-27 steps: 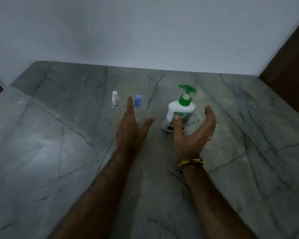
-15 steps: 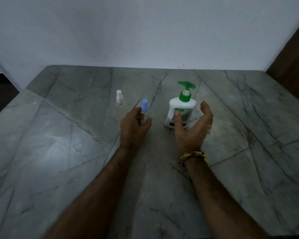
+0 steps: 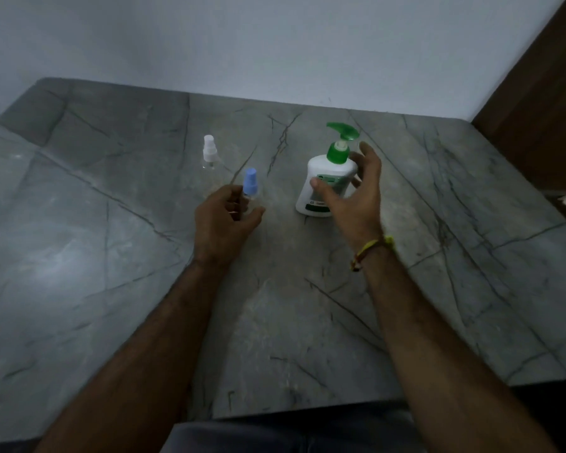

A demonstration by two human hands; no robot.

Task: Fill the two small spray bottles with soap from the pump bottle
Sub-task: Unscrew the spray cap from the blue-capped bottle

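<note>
A white pump bottle point(image 3: 321, 171) with a green pump head stands on the grey marble table point(image 3: 111, 256). My right hand point(image 3: 353, 197) wraps it from the right, thumb on the front label and fingers along its far side. A small clear spray bottle with a blue cap point(image 3: 250, 182) stands left of it. My left hand point(image 3: 224, 220) curls its fingers and thumb around the clear body, which is mostly hidden. A second small spray bottle with a white cap point(image 3: 209, 151) stands alone farther back and left.
A pale wall runs behind the table and a brown wooden panel point(image 3: 543, 109) rises at the right. The table's near edge point(image 3: 307, 410) lies just in front of my lap. A yellow thread band sits on my right wrist.
My left hand went from flat and open to curled around the blue-capped bottle. My right hand moved forward from just short of the pump bottle and closed around it.
</note>
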